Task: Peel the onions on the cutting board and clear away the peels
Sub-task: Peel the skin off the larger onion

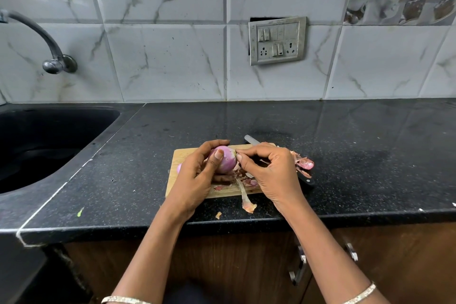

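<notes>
My left hand [197, 175] grips a pink, mostly peeled onion [225, 161] above the wooden cutting board [182, 158]. The fingertips of my right hand [269, 173] pinch at the onion's right end, where a bit of skin sits. A second pink onion [179, 168] peeks out at the board's left side, mostly hidden behind my left hand. Loose peels [246, 197] lie on the board and trail over its front edge. More peels [304, 163] are piled on the counter to the right of the board.
A knife lies behind my right hand, its blade tip [250, 140] at the board's far edge and its black handle [307, 180] to the right. A dark sink [49, 145] with a tap [53, 57] lies left. The black counter's front edge [222, 226] is close.
</notes>
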A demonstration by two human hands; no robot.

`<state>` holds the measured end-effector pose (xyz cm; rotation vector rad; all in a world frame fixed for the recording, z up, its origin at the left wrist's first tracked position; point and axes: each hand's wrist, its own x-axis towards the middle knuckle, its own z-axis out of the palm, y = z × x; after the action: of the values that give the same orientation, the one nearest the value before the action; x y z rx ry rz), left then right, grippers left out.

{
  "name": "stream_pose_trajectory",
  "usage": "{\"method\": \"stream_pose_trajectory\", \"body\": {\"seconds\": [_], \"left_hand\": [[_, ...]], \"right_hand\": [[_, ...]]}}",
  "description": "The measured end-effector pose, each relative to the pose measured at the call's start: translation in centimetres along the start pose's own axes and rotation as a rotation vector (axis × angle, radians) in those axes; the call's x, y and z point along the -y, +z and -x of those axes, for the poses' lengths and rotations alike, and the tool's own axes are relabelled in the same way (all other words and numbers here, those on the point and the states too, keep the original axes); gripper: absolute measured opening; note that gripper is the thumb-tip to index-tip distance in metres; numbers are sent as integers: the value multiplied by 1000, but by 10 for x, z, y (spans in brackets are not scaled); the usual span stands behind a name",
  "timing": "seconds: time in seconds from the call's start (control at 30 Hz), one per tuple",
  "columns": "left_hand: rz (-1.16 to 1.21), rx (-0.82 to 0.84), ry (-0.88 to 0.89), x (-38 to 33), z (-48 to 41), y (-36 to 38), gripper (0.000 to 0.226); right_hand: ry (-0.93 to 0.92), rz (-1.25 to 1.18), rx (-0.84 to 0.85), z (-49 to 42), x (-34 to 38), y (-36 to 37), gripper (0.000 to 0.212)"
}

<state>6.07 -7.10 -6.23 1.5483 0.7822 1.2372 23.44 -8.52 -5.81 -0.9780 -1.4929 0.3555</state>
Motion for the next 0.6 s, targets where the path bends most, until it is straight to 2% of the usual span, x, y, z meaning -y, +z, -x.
{"method": "stream_pose_trajectory", "body": {"seconds": [0.4, 0.5, 0.6], "left_hand": [[-54, 21, -8, 1, 0, 2, 30], [-35, 12, -11, 1, -1, 3, 32], [15, -6, -17, -2, -1, 3, 36]], "right_hand": [[-227, 459, -134, 5, 0, 10, 8], [-200, 406, -154, 4, 0, 8, 8], [-102, 243, -88, 3, 5, 5, 17]]}}
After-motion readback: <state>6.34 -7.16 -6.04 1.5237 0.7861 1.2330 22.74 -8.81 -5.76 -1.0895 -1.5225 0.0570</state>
